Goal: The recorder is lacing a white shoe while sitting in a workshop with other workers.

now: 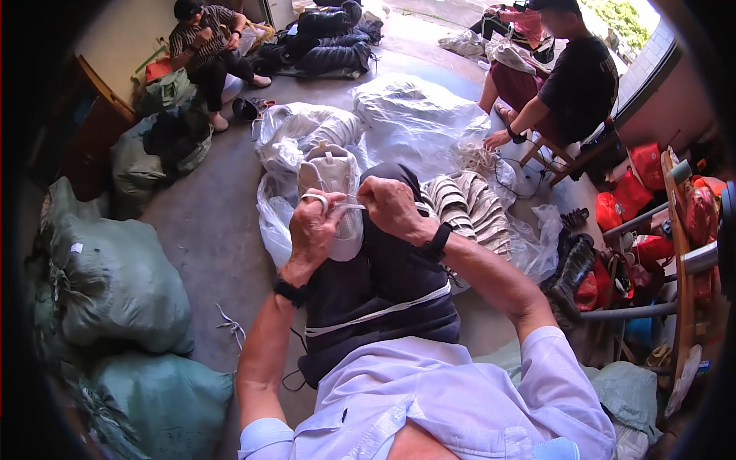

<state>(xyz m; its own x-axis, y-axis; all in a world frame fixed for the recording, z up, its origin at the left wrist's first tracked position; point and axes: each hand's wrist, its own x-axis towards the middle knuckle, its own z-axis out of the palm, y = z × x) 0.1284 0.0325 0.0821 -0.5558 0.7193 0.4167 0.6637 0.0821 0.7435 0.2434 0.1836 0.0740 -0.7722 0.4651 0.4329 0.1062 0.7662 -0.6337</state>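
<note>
A white sneaker rests on my dark-trousered knees. Over it, my left hand is closed on a white shoelace, which loops round its fingers. The lace runs taut across the shoe to my right hand, whose fingers pinch its other end. Part of the shoe's side is hidden behind my left hand. Several more white laces lie across my thighs. Right of my knees is a row of pale nested shoes, close to my right wrist.
Clear plastic bags with more shoes lie beyond my knees. Stuffed green sacks line the left. At the right stands a rack with red items. Two co-workers sit at far left and far right; another person is partly visible behind.
</note>
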